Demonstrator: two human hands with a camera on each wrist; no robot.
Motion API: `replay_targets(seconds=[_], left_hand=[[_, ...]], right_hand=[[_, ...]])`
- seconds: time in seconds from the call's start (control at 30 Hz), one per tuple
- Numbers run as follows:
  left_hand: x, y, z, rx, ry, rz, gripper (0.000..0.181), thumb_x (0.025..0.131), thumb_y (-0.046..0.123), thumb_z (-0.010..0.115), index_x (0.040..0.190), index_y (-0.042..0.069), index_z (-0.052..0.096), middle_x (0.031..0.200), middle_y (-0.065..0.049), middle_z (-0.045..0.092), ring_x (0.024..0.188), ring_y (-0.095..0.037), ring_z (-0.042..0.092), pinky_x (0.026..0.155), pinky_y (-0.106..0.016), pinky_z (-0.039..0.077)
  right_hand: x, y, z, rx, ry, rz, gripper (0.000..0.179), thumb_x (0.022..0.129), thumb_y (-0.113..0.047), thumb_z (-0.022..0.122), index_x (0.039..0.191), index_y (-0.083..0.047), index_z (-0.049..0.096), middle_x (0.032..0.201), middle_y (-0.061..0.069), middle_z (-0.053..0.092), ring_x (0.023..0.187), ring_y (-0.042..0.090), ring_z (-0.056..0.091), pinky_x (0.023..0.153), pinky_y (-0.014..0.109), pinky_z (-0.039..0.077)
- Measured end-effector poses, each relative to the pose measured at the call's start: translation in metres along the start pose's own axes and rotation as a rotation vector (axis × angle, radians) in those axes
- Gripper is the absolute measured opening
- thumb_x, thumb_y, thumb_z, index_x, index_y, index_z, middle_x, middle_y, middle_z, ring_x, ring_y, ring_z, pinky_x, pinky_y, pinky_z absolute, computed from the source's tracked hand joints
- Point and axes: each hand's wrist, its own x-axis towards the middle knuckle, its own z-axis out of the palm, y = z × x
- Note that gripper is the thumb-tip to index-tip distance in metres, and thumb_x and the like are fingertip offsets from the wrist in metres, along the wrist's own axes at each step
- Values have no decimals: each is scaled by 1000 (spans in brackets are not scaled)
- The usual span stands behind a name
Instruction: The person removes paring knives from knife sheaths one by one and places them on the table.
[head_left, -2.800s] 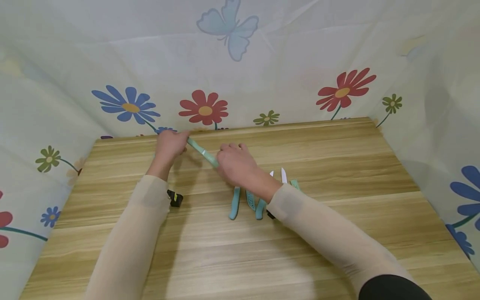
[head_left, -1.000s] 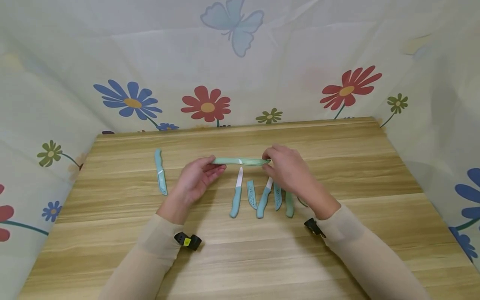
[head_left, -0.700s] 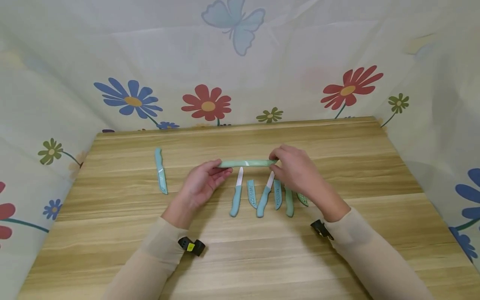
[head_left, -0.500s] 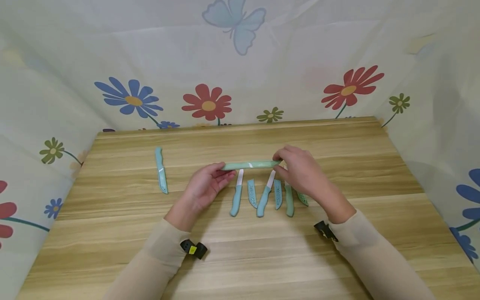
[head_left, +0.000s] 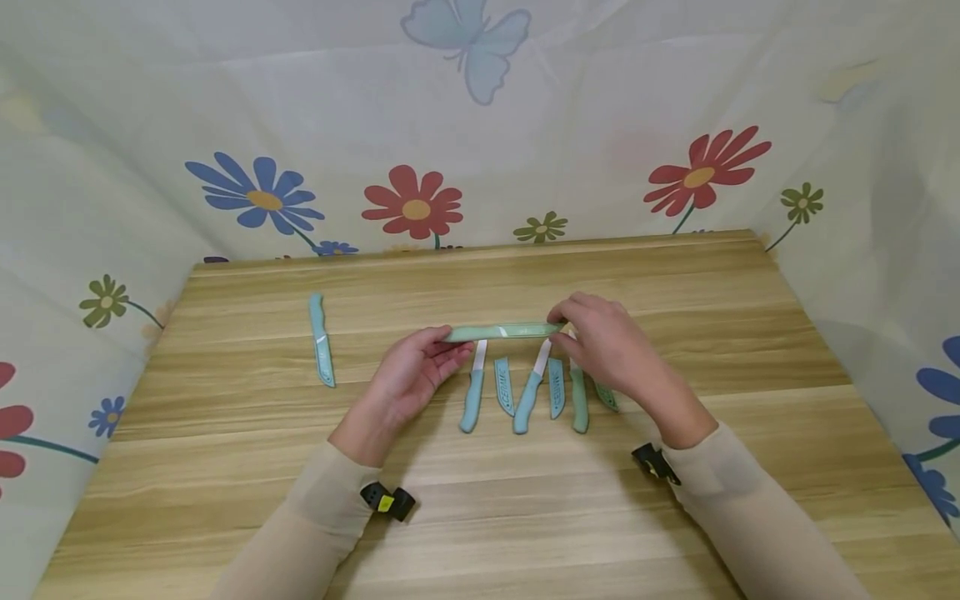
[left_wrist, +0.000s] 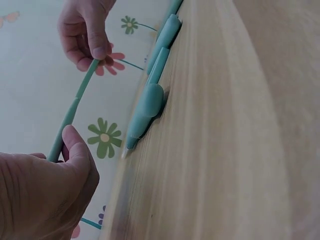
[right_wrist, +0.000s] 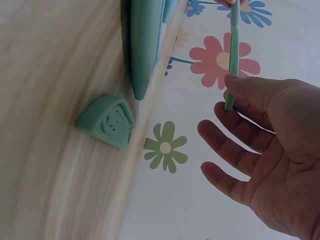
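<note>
Level across the head view, a green knife in its green sheath (head_left: pixel 502 332) is held above the table between both hands. My left hand (head_left: pixel 408 375) pinches the handle end between thumb and fingers. At the other end, my right hand (head_left: pixel 603 337) pinches the sheath's tip; the right wrist view shows its thumb pressed against a finger there. Just below lie a blue-handled knife (head_left: pixel 471 402) with a white blade, a blue sheath (head_left: pixel 504 387), a second blue-handled knife (head_left: pixel 527 404), another blue sheath (head_left: pixel 556 389), a green-handled knife (head_left: pixel 579 400) and a partly hidden green sheath (head_left: pixel 606 397).
A sheathed blue knife (head_left: pixel 321 337) lies apart, toward the left of the wooden table (head_left: pixel 480 517). Behind the table's far edge hangs a white cloth (head_left: pixel 600 108) printed with flowers. Small black devices are strapped at both cuffs.
From the back left, both hands have brought the sheathed green knife rightward and turned it from slanted to level. The sheathed blue knife came into view. Over the last half second, almost nothing moves.
</note>
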Motion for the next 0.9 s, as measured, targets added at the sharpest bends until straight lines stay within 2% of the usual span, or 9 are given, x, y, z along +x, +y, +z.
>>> replay_targets(seconds=[0.4, 0.8, 0.9], left_hand=[[-1, 2, -2, 17, 2, 5, 26, 112, 15, 51, 126, -6, 56, 123, -22, 65, 112, -27, 69, 103, -35, 54], [-3, 3, -1, 71, -10, 55, 24, 111, 13, 53, 125, -6, 56, 118, -20, 68, 109, -26, 71, 103, -36, 55], [-2, 3, -1, 100, -7, 72, 29, 111, 14, 54, 131, -7, 52, 117, -19, 69, 108, -24, 72, 102, -37, 55]], right_hand=[[0, 3, -3, -31, 14, -57, 16, 98, -17, 79, 113, -11, 78, 109, 4, 74, 102, 27, 69, 101, 56, 48], [0, 3, -3, -28, 32, -85, 16, 98, -16, 80, 113, -13, 79, 109, 3, 75, 106, 28, 68, 101, 58, 46], [0, 4, -3, -24, 43, -92, 16, 97, -16, 80, 113, -13, 79, 110, 3, 75, 108, 28, 68, 102, 58, 45]])
